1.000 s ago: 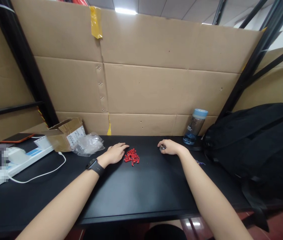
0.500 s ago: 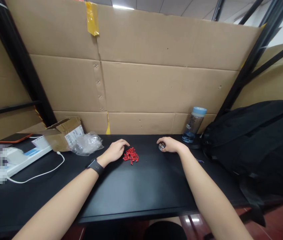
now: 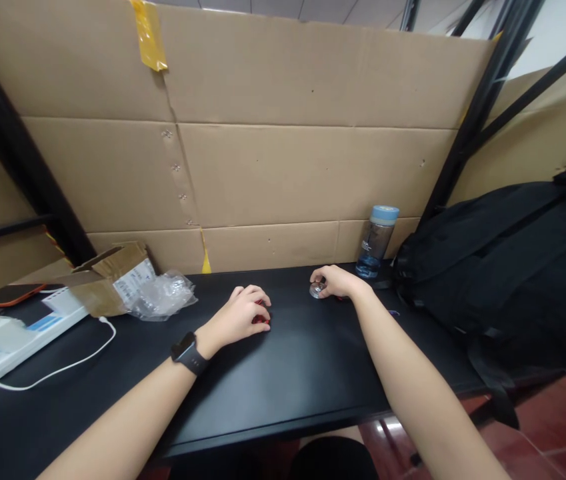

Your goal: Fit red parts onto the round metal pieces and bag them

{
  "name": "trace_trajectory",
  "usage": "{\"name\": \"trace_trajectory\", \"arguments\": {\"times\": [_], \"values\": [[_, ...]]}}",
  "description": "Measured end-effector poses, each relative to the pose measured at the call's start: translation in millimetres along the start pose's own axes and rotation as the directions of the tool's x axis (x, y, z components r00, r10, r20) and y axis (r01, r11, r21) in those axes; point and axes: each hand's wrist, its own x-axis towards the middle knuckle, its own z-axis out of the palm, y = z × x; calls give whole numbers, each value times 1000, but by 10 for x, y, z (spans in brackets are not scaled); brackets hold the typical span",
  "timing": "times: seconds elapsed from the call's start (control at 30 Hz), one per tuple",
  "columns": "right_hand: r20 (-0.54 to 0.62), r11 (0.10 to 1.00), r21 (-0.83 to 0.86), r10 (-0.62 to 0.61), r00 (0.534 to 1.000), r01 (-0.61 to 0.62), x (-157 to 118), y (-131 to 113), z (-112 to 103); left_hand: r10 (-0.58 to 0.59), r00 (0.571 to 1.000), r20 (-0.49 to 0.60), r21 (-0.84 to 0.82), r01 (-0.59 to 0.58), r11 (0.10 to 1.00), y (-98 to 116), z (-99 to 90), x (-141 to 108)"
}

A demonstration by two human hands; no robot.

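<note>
Smooth tabletop (image 3: 287,373), left hand (image 3: 243,315) over red cords (image 3: 261,319), grip uncertain; right (image 3: 335,280) around transparent disc (image 3: 317,290)

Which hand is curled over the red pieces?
The left hand, wearing the dark watch; the right hand, bare-wristed, holds the clear round object instead.

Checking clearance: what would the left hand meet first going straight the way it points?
Red pieces, right under the curled left hand; beyond them, likely the clear round object at the right hand, depth unclear.
</note>
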Motion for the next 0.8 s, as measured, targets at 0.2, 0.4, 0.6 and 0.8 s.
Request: {"name": "trace_trajectory", "arguments": {"times": [0.2,0.4,0.6,0.8], "values": [[-65,997,19,-73,995,75,-35,-119,-29,18,1000,5,24,-18,1000,48,35,8],[-106,965,105,-230,967,241,-29,-390,24,-14,998,-67,74,19,997,68,43,4],[-185,921,87,-359,915,379,-15,-606,147,43,997,-67,49,-40,998,39,69,6],[-196,913,68,-384,902,403,-4,-726,245,7,995,-102,33,-3,999,96,69,21]]}}
